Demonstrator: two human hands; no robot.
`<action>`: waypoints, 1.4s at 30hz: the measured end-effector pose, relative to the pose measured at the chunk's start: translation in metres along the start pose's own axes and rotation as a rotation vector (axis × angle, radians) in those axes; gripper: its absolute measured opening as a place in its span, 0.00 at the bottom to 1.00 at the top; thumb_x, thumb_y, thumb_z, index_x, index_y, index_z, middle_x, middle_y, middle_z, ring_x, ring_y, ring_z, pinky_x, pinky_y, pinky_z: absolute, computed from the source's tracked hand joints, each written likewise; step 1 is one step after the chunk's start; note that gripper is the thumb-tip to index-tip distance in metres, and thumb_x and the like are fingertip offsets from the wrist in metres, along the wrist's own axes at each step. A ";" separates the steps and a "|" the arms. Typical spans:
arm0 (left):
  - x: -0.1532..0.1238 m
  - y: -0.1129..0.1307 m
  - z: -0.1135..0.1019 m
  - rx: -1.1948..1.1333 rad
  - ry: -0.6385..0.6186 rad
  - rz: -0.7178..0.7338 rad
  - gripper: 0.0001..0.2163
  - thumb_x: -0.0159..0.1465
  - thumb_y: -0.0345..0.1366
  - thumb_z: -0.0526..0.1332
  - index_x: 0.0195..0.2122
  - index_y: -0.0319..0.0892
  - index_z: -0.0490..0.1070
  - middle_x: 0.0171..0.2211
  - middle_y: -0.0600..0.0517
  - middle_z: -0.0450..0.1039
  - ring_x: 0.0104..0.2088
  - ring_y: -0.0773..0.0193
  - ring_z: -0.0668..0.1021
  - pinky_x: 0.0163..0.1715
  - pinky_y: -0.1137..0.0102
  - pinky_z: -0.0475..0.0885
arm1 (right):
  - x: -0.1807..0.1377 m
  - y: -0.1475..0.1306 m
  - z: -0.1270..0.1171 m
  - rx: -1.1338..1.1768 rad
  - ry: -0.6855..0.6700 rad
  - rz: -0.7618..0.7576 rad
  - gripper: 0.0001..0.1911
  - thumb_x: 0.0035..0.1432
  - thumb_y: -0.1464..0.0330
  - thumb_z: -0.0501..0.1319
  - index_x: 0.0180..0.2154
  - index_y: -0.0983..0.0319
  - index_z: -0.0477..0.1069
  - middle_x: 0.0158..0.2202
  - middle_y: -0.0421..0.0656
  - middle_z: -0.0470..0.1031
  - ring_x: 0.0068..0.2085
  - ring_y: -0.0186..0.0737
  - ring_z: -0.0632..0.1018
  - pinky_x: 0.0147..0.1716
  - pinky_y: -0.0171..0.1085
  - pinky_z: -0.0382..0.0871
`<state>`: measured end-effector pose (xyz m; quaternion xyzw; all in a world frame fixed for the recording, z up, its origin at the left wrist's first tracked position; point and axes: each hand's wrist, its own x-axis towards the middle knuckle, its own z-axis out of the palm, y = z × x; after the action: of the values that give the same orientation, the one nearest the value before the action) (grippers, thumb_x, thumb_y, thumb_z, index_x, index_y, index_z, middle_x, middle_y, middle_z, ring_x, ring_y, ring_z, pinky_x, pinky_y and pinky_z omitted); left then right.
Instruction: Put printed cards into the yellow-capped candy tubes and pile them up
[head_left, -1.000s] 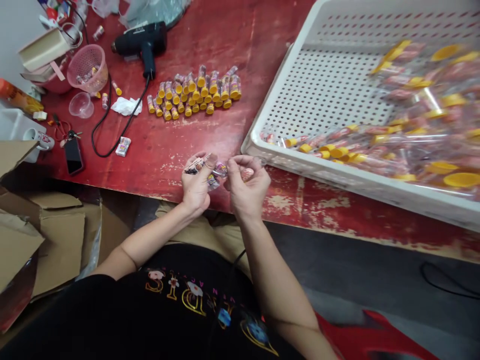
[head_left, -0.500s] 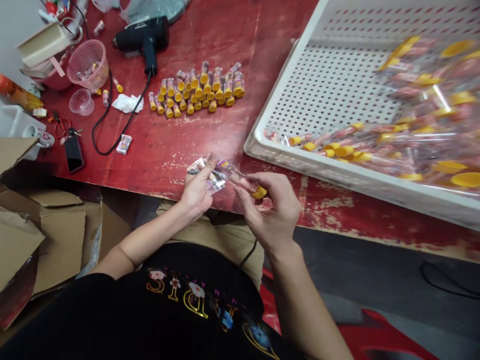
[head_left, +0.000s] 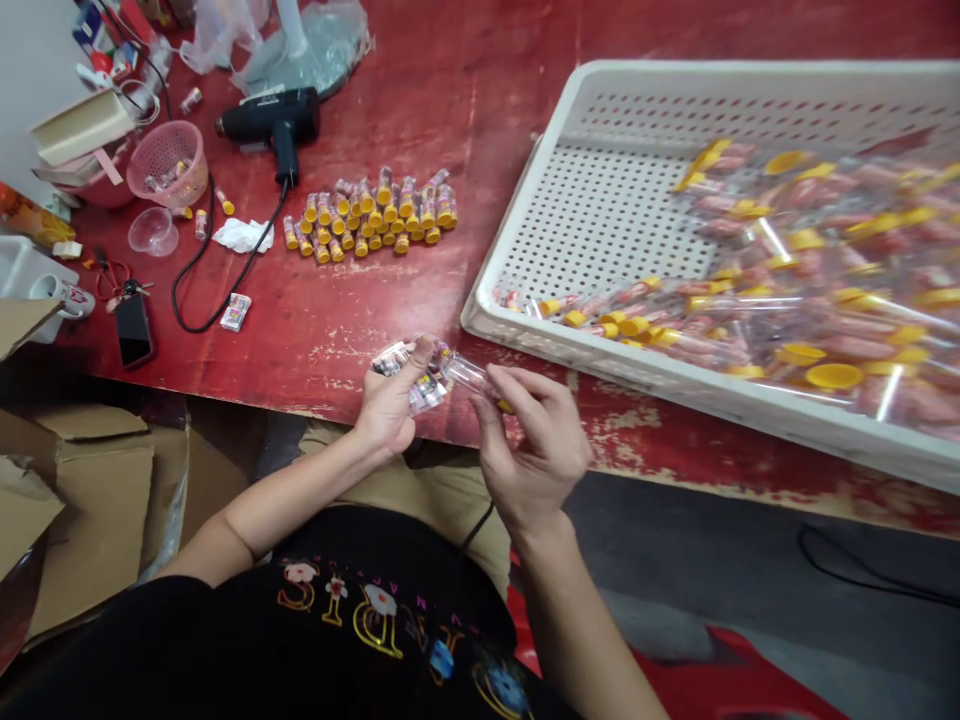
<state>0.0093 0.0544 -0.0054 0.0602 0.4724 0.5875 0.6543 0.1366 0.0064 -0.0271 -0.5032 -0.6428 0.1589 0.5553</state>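
Note:
My left hand (head_left: 388,408) is closed around a small bunch of clear printed plastic sleeves (head_left: 427,396), its thumb pressing on top. With thumb and fingertips, my right hand (head_left: 534,440) pinches a clear plastic tube (head_left: 466,374) that has a yellow cap, mostly covered by the fingers. The tube's far end meets a purple-printed sleeve at my left fingertips; how far it sits inside is too small to tell. Beyond my hands on the red table (head_left: 315,335) stands a tight group of yellow-capped tubes (head_left: 375,215) with printed sleeves.
To the right, a white perforated crate (head_left: 600,190) holds many loose yellow-capped tubes. A heat gun (head_left: 277,122) lies at the back left, its black cord looping forward. Nearby are a pink basket (head_left: 169,165), a phone (head_left: 135,327), a mug (head_left: 67,295) and cardboard (head_left: 94,510).
My right fingers have shifted along the tube and now hide most of its yellow cap. The view has moved, so the table and crate sit lower and further left.

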 end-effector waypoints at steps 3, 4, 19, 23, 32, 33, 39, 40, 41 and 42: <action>-0.003 0.001 -0.001 0.013 -0.044 -0.018 0.23 0.41 0.39 0.81 0.33 0.38 0.73 0.28 0.57 0.76 0.26 0.71 0.76 0.32 0.73 0.72 | -0.005 0.001 -0.005 0.133 -0.169 0.133 0.27 0.66 0.73 0.58 0.63 0.49 0.69 0.57 0.49 0.75 0.57 0.46 0.79 0.54 0.50 0.79; -0.004 0.001 -0.002 0.024 -0.053 -0.019 0.23 0.41 0.38 0.81 0.33 0.39 0.72 0.28 0.57 0.76 0.26 0.72 0.76 0.32 0.73 0.73 | -0.006 0.001 -0.006 0.171 -0.204 0.155 0.26 0.66 0.73 0.58 0.62 0.49 0.70 0.57 0.48 0.76 0.57 0.46 0.79 0.54 0.49 0.79; -0.007 0.018 -0.005 0.194 -0.271 -0.079 0.31 0.37 0.43 0.82 0.43 0.42 0.77 0.32 0.54 0.78 0.29 0.69 0.78 0.36 0.72 0.74 | -0.004 -0.007 0.009 0.294 0.042 0.249 0.25 0.60 0.72 0.66 0.56 0.47 0.76 0.53 0.45 0.78 0.48 0.43 0.82 0.46 0.46 0.82; -0.015 0.014 -0.006 0.202 -0.239 -0.099 0.31 0.41 0.47 0.81 0.45 0.43 0.78 0.33 0.54 0.79 0.24 0.71 0.76 0.32 0.72 0.75 | 0.001 -0.014 0.019 0.226 0.128 0.223 0.17 0.61 0.71 0.65 0.48 0.48 0.81 0.43 0.43 0.82 0.45 0.44 0.82 0.47 0.49 0.80; -0.011 0.016 -0.015 0.187 -0.166 -0.062 0.30 0.41 0.48 0.81 0.43 0.43 0.77 0.31 0.55 0.78 0.22 0.71 0.76 0.26 0.73 0.74 | 0.012 -0.007 0.034 0.262 0.170 0.189 0.13 0.57 0.73 0.69 0.41 0.50 0.83 0.37 0.41 0.83 0.39 0.42 0.82 0.41 0.46 0.77; -0.008 0.017 -0.016 0.177 -0.158 -0.055 0.30 0.40 0.47 0.81 0.43 0.42 0.77 0.31 0.56 0.77 0.23 0.71 0.77 0.26 0.74 0.74 | 0.013 -0.005 0.036 0.266 0.154 0.185 0.13 0.57 0.73 0.69 0.41 0.50 0.83 0.37 0.41 0.83 0.40 0.42 0.82 0.42 0.46 0.77; 0.009 0.024 -0.017 0.165 -0.108 -0.033 0.32 0.38 0.48 0.81 0.42 0.40 0.75 0.32 0.55 0.76 0.25 0.70 0.77 0.25 0.74 0.74 | 0.027 0.010 0.051 0.271 0.103 0.136 0.12 0.56 0.75 0.69 0.40 0.54 0.83 0.37 0.41 0.83 0.39 0.39 0.82 0.41 0.43 0.77; 0.013 0.026 -0.017 0.156 -0.103 -0.028 0.32 0.37 0.48 0.81 0.41 0.40 0.75 0.31 0.55 0.76 0.25 0.70 0.76 0.26 0.74 0.74 | 0.031 0.012 0.055 0.267 0.109 0.139 0.10 0.56 0.74 0.70 0.39 0.54 0.83 0.36 0.41 0.83 0.38 0.39 0.82 0.40 0.43 0.77; 0.015 0.027 -0.017 0.146 -0.098 -0.023 0.31 0.37 0.48 0.81 0.39 0.39 0.75 0.31 0.55 0.76 0.26 0.70 0.76 0.26 0.73 0.74 | 0.034 0.014 0.059 0.263 0.115 0.146 0.09 0.56 0.74 0.70 0.38 0.55 0.83 0.35 0.41 0.83 0.38 0.39 0.82 0.39 0.42 0.77; 0.018 0.028 -0.017 0.136 -0.092 -0.021 0.31 0.37 0.48 0.81 0.39 0.40 0.74 0.31 0.56 0.76 0.26 0.71 0.76 0.26 0.73 0.74 | 0.036 0.015 0.062 0.258 0.122 0.152 0.08 0.56 0.73 0.70 0.37 0.56 0.83 0.35 0.42 0.83 0.37 0.39 0.82 0.38 0.42 0.77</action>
<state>-0.0251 0.0700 -0.0066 0.1266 0.4814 0.5437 0.6757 0.0937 0.0649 -0.0388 -0.4834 -0.5424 0.2509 0.6397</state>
